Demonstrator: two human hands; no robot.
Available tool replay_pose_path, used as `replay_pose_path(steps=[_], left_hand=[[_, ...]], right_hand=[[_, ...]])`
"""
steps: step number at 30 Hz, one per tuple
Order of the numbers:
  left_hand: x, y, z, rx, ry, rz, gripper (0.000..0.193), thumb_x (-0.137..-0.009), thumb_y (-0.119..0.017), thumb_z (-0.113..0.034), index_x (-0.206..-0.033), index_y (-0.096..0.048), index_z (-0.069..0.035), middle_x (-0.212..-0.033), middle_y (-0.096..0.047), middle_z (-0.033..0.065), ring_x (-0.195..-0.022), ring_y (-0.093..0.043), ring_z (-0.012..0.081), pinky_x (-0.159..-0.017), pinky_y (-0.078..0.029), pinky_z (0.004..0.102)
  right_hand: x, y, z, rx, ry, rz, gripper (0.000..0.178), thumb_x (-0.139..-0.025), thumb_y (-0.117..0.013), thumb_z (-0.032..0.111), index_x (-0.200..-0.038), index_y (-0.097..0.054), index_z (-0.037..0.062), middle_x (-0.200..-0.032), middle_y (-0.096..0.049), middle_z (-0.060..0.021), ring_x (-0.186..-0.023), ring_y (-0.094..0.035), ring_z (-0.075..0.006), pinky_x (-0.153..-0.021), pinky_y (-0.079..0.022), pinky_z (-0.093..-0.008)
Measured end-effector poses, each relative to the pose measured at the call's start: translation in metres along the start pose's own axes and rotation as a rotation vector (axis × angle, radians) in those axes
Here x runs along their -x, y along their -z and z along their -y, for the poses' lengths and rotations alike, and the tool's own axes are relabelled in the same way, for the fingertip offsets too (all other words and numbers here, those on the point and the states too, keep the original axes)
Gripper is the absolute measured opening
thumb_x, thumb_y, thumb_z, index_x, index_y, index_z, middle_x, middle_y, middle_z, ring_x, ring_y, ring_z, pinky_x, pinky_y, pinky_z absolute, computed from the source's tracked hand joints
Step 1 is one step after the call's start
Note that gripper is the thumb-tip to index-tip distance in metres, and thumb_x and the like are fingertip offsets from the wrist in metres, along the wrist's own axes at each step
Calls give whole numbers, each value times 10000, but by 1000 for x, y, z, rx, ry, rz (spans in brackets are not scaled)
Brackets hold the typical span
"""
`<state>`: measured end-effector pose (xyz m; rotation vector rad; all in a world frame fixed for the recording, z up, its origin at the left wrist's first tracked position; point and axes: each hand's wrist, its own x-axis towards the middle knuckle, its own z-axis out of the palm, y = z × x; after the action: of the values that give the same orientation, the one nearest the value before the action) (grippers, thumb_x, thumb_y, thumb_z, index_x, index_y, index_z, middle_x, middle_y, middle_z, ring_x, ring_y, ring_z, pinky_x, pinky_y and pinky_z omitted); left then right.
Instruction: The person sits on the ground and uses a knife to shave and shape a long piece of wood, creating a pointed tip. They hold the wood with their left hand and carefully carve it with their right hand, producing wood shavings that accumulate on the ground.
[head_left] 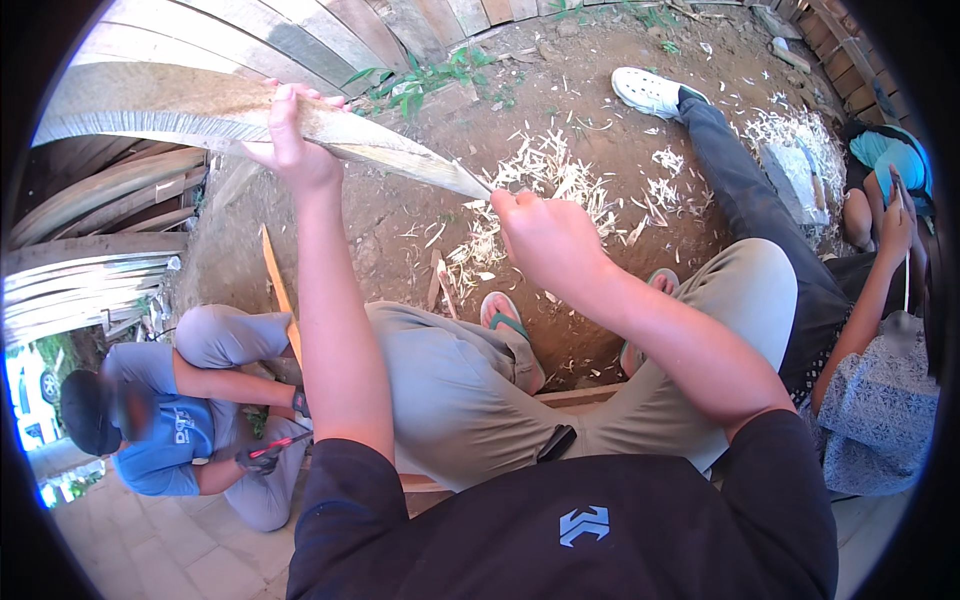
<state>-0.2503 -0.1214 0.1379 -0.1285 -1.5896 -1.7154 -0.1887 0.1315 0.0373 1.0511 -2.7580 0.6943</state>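
A long, pale wooden piece (215,105) spans the upper left, broad at its left end and tapering to a point at the right. My left hand (300,150) grips it around the middle, thumb across the near face and fingertips behind the upper edge. At the tapered tip, my right hand (545,235) is closed in a fist around a knife (481,182). Only a short, thin, dark stretch of its blade shows, against the wood; the handle is hidden in the fist. Wood shavings (560,175) lie on the ground beyond my right hand.
A person in blue (170,440) with dark gloves sits at left, near stacked curved planks (110,200). At right, another person's leg (740,180) stretches out with a white shoe (655,92). A person's hand (897,225) holds a thin strip. A board fence (330,35) stands ahead.
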Motion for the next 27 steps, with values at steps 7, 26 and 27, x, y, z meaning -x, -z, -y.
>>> replay_pose_path(steps=[7, 26, 27], left_hand=[[-3, 8, 0, 16, 27, 45, 297, -924, -587, -229, -1189, -483, -143, -824, -583, 75, -686, -608, 243, -632, -532, 452], [-3, 9, -1, 33, 45, 49, 308, -915, -571, -231, -1199, -480, -151, -793, -582, 82, -703, -614, 255, -634, -532, 465], [-3, 9, -1, 21, 38, 55, 311, -914, -571, -232, -1201, -480, -152, -794, -582, 80, -705, -614, 255, -641, -532, 466]], right_hand=[[-2, 9, -3, -63, -36, 11, 174, -825, -678, 73, -971, -604, 15, -740, -691, -143, -637, -727, -312, -535, -581, -408], [-2, 3, -6, -87, 2, -24, 178, -858, -689, 105, -994, -602, 32, -743, -676, -136, -630, -710, -316, -529, -565, -416], [-2, 3, -6, -105, -11, -35, 178, -884, -692, 135, -1002, -597, 41, -750, -669, -130, -626, -697, -329, -535, -557, -431]])
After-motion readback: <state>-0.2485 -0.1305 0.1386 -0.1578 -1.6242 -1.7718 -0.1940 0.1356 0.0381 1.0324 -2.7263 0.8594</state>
